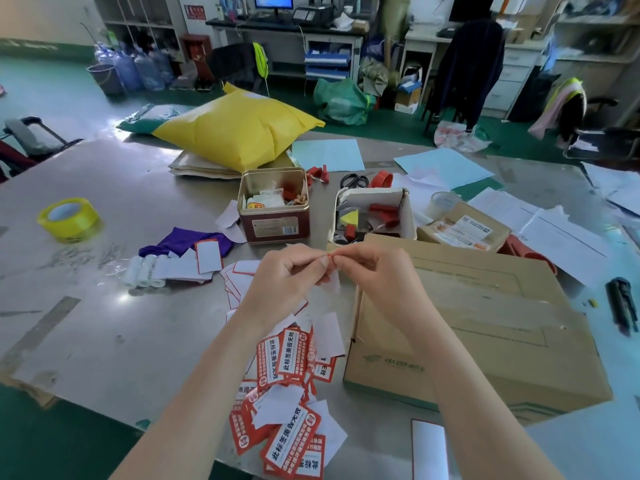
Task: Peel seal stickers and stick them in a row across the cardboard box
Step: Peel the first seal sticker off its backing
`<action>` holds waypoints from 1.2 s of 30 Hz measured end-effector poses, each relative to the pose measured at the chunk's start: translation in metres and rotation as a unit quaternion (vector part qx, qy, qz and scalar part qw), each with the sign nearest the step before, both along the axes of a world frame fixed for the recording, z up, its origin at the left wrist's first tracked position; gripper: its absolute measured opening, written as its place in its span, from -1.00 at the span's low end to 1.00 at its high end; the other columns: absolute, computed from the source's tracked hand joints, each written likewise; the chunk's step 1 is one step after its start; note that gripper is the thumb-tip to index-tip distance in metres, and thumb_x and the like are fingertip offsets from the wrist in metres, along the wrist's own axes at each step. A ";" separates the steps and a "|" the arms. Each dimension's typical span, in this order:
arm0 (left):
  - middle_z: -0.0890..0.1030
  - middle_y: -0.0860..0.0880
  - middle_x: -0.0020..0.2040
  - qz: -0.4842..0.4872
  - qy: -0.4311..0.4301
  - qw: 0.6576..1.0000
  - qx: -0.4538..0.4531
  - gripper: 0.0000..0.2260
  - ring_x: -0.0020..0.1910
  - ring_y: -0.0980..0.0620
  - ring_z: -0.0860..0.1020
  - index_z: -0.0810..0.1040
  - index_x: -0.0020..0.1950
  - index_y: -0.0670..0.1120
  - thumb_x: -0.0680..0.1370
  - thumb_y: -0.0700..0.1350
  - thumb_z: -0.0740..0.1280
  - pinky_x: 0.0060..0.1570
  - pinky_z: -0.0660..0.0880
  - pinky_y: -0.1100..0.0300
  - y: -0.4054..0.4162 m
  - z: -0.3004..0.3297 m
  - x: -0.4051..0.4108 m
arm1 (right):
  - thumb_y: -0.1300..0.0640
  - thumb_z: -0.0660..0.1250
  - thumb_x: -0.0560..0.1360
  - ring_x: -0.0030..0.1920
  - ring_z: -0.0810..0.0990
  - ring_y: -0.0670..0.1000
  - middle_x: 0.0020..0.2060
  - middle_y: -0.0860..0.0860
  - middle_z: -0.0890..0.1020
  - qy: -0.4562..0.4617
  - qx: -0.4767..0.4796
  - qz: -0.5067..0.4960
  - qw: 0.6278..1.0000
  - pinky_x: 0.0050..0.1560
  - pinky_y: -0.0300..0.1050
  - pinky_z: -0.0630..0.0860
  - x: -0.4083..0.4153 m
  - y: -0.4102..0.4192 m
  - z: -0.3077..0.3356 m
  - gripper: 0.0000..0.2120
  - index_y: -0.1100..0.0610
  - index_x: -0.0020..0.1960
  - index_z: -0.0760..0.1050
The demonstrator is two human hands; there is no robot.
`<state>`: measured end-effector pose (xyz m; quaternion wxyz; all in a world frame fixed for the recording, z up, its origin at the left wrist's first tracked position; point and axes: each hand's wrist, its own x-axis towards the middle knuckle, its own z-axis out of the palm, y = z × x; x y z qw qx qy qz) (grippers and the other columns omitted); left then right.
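My left hand (289, 273) and my right hand (375, 270) meet above the metal table, fingertips together. Between them they pinch one seal sticker (333, 276); its red edge shows at the fingertips and its white backing hangs below. A heap of red-and-white seal stickers (289, 393) and white backing slips lies on the table under my forearms. The flat brown cardboard box (485, 327) sits to the right, partly under my right forearm. No sticker shows on its visible top.
Behind my hands stand a red tin (273, 206) and a small open white box (374, 213) of odds and ends. A yellow tape roll (69, 220) sits far left, a yellow parcel bag (239, 126) at the back, papers and a black tool (621, 303) on the right.
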<state>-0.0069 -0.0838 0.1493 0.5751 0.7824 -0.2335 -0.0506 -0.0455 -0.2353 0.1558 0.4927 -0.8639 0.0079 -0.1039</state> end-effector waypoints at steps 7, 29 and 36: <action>0.61 0.17 -0.22 -0.011 -0.086 0.994 0.065 -0.83 -0.15 0.15 0.56 0.67 -0.07 -0.05 0.54 -0.20 0.28 -0.13 0.54 0.18 0.014 -0.001 0.031 | 0.12 0.36 0.49 -0.19 0.58 -0.31 -0.25 -0.23 0.63 0.002 0.008 -0.005 1.000 -0.15 -0.49 0.46 0.026 0.013 -0.001 -0.88 0.05 -0.01 0.66; 0.64 0.06 -0.07 -0.067 -0.009 0.997 0.040 -0.81 -0.13 0.19 0.59 0.65 -0.01 -0.05 0.55 -0.24 0.27 -0.13 0.52 0.40 -0.001 0.002 0.051 | 0.04 0.42 0.44 -0.18 0.67 0.00 -0.24 0.01 0.70 0.066 0.106 0.004 0.992 0.02 0.09 0.60 0.043 -0.004 0.003 -0.85 0.13 -0.12 0.57; 0.69 0.07 -0.21 -0.058 0.135 0.987 -0.067 -0.76 -0.13 0.13 0.65 0.66 -0.11 -0.07 0.57 -0.27 0.22 -0.21 0.54 0.38 -0.003 0.003 0.048 | 0.17 0.35 0.49 -0.15 0.68 0.14 -0.22 0.12 0.70 0.073 0.158 -0.007 0.985 0.05 0.21 0.58 0.042 -0.009 -0.001 -0.89 0.21 -0.08 0.59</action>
